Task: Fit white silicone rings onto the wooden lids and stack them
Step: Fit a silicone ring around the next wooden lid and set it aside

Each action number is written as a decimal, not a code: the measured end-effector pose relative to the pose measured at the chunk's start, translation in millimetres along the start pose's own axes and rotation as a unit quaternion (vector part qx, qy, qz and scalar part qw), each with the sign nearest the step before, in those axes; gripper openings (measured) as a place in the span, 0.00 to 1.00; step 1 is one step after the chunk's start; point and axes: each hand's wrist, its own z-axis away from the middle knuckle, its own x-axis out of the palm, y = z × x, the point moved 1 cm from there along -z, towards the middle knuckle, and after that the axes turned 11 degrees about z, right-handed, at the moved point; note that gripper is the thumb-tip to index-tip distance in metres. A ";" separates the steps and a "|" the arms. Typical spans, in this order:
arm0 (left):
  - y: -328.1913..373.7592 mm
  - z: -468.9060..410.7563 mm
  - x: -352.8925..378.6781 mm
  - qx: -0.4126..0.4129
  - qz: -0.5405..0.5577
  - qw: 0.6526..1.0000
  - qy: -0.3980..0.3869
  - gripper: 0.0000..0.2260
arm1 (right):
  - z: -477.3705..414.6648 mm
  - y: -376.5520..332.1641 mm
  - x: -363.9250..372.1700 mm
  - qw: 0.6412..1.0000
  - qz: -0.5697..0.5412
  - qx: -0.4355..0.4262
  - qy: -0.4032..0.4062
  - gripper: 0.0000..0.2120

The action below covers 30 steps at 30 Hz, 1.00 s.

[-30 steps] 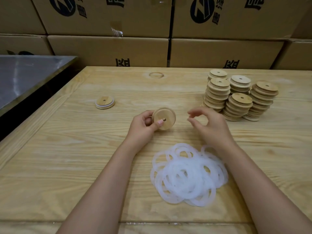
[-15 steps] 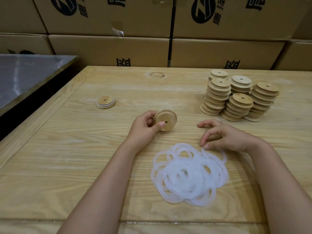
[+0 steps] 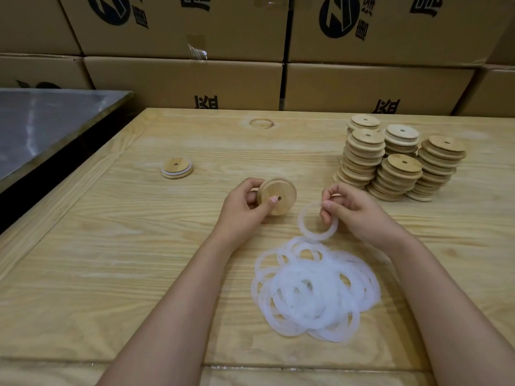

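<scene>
Watching this from my remote seat: the left hand (image 3: 245,201) has its fingers curled round the rim of one wooden lid (image 3: 276,196), thumb on the face beside the centre hole. It's tipped up on edge, I reckon so the stepped side is reachable for the seal. The right hand (image 3: 354,210) pinches a single white ring (image 3: 316,237) between thumb and fingertips. The ring dangles just right of the lid, above the far edge of the ring pile (image 3: 315,291), so it looks ready to stretch on. Counts: five stacks of bare lids (image 3: 398,176) far right within reach, one finished lid (image 3: 177,168) wearing its ring far left (start of the done stack, I'd guess), one lid and one ring in hand. The pile's too tangled to count.
</scene>
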 end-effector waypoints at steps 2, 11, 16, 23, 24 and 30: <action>0.3 0.5 4.1 0.008 0.005 1.000 0.007 0.08 | -3.3 -6.6 11.3 0.999 -0.016 -0.033 0.023 0.06; 1.6 2.9 20.6 -0.004 0.070 0.996 -0.046 0.06 | -10.9 -21.7 38.3 0.987 -0.061 -0.070 0.134 0.03; 2.2 3.4 24.1 -0.015 0.079 0.995 -0.055 0.07 | -12.2 -21.5 43.6 0.963 -0.044 -0.065 0.257 0.07; 3.0 4.8 24.0 -0.010 0.081 0.994 -0.073 0.08 | -13.2 -21.1 42.7 0.960 -0.040 -0.037 0.274 0.08; 3.2 5.2 23.9 -0.009 0.079 0.994 -0.076 0.07 | -13.4 -21.0 42.9 0.960 -0.052 -0.029 0.272 0.07; 4.5 5.6 22.0 -0.019 0.106 0.991 -0.082 0.07 | -14.6 -20.5 43.9 0.961 -0.087 -0.021 0.261 0.07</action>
